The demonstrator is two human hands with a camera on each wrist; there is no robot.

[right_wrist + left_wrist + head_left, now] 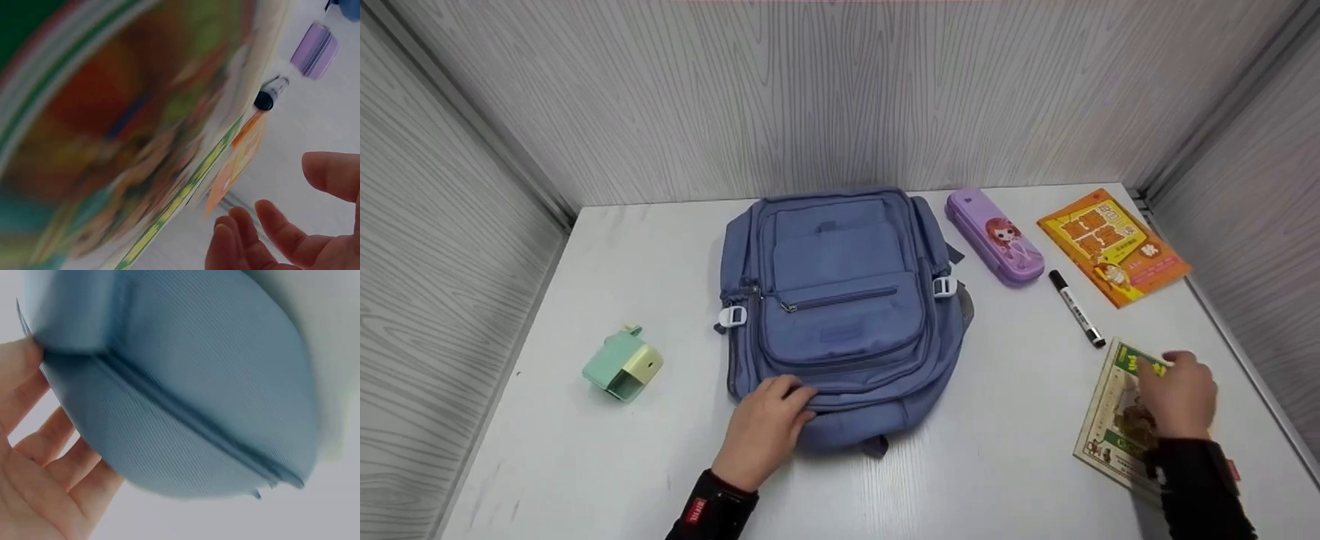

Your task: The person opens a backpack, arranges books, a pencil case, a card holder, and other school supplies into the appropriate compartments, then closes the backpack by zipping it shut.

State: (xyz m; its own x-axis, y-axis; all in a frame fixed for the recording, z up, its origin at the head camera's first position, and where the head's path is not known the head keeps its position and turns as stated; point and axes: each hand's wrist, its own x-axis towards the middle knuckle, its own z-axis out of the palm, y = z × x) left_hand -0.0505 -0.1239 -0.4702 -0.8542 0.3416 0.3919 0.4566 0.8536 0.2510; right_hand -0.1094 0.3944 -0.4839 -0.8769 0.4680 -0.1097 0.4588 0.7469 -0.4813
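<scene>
A blue backpack lies front side up in the middle of the white table. At its lower left edge, my left hand grips the fabric, with the fingers over the edge and the thumb beside them. The left wrist view shows the backpack close up, with fingertips partly hidden by it. On the right, my right hand is over a green and cream picture book. In the right wrist view the fingers are loosely bent and apart from the book.
A green and yellow pencil sharpener stands left of the backpack. To the right are a purple pencil case, a black and white marker and an orange book. Wood-grain panels enclose the table's back and sides.
</scene>
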